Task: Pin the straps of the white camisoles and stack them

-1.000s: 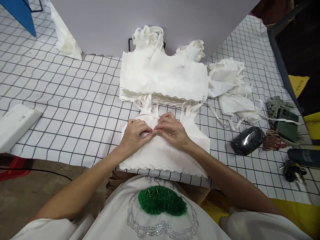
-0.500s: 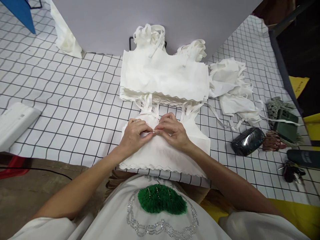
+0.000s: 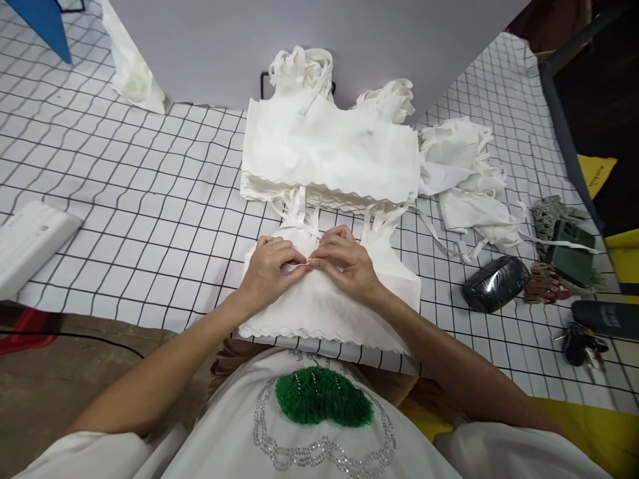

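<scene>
Two hands meet at the middle of the near garment, and almost nothing has shifted over the last second: the left hand [image 3: 267, 269] and the right hand [image 3: 344, 263] sit in the same spot as before, fingertips pressed together on a thin white strip [image 3: 299, 265] at the top edge of the white scallop-hemmed fabric top [image 3: 324, 309]. Only the view has drifted a touch, so the judgement is that the fine pinching work at that edge is still under way, not finished. That top lies flat at the near edge of the black-gridded white table cover [image 3: 150, 219], just in front of the person's body, its straps fanning away from the hands.

Counting outward: one neat stack of matching white tops [image 3: 329, 150] directly beyond, nearly touching the straps; one loose heap of white pieces [image 3: 464, 179] to its right. Further right lie one shiny black pouch [image 3: 494, 283], one dark green box [image 3: 572, 249] on a knitted grey-green cloth, one dark case [image 3: 606, 318] and one bunch of keys [image 3: 579, 346]. One white plastic block [image 3: 32, 243] rests at far left, well apart.
</scene>
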`<state>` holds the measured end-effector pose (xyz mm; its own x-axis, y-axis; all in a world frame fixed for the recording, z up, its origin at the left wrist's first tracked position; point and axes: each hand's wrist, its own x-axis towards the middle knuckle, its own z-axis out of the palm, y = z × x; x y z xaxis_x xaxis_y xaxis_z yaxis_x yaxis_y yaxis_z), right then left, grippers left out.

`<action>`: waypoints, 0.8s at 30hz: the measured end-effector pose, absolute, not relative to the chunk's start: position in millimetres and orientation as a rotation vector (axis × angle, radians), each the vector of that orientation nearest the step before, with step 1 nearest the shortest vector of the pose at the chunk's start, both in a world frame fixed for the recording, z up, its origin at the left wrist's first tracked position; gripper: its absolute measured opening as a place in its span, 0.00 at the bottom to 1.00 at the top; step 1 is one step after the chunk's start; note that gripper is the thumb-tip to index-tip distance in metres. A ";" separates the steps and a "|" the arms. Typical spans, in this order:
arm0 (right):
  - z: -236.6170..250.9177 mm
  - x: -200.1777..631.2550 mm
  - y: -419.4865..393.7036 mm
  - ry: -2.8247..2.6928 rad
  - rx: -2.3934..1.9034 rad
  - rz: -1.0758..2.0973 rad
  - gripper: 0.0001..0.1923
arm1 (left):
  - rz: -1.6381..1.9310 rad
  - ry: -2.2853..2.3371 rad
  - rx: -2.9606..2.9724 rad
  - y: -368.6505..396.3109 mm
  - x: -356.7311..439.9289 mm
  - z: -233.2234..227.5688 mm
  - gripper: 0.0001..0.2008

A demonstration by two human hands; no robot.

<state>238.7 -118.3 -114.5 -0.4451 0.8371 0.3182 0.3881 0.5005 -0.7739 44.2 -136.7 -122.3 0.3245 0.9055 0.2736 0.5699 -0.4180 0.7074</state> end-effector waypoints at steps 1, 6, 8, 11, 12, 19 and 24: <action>-114.5 238.9 -117.8 -2.049 -1.012 0.811 0.09 | 0.893 1.302 2.105 -136.6 44.2 -122.4 0.09; -111.1 241.7 -113.8 -2.173 -0.967 0.736 0.10 | 0.888 1.299 2.121 -136.6 43.6 -122.3 0.10; -107.1 243.4 -112.4 -2.269 -0.931 0.710 0.10 | 0.901 1.292 2.120 -137.3 43.3 -122.2 0.11; -98.7 247.2 -109.4 -2.456 -0.887 0.715 0.13 | 0.908 1.280 2.108 -138.3 43.0 -122.4 0.12; -95.5 249.1 -107.2 -2.524 -0.875 0.729 0.14 | 0.904 1.279 2.101 -138.3 42.8 -122.4 0.12; -57.2 261.0 -50.8 -2.702 -0.844 0.918 0.11 | 0.753 1.212 2.088 -132.8 36.6 -112.8 0.09; -22.9 244.6 -3.7 -2.678 -0.886 0.857 0.27 | 0.675 1.165 2.061 -132.1 29.1 -96.2 0.07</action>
